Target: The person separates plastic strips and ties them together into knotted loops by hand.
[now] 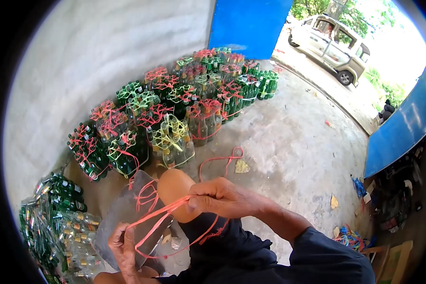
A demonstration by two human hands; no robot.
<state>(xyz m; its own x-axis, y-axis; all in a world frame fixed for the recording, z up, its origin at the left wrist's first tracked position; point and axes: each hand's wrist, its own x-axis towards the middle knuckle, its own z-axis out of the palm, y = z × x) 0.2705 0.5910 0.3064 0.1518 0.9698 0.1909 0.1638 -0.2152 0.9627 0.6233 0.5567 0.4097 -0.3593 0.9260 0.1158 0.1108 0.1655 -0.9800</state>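
Okay, left to right. Lower left of the frame: loose glass bottles (66,194), green and clear, stacked on their sides. Next, the left hand (123,246): thumb and fingers nearly closed, pinching pink plastic twine (175,205), which spans between our hands at lower middle. A grey slab (116,220) lies beyond that hand. Right hand (220,196): thumb pressed on curled fingers, gathering several strands beside our bare knee (173,184). Some twine droops over our dark clothing.

Risks, our read: slack loops could cross and knot, since several strands hang together. A loose end could snag on the knee or slab. If either pinch slips, the loops lose shape. The side-stacked bottles could roll if knocked.

Containers: the bottles. Upper left to centre, upright bundles, e.g. green bottles (87,151) netted in pink, clear bottles (173,146) netted in yellow-green. Contents: we can't tell from here; glare and twine hide the insides.

Right of those, a spare pink loop (236,154) on the concrete by a dry leaf (242,165). Upper right, a parked vehicle (329,47); lower right, a multicoloured twine tangle (350,238).
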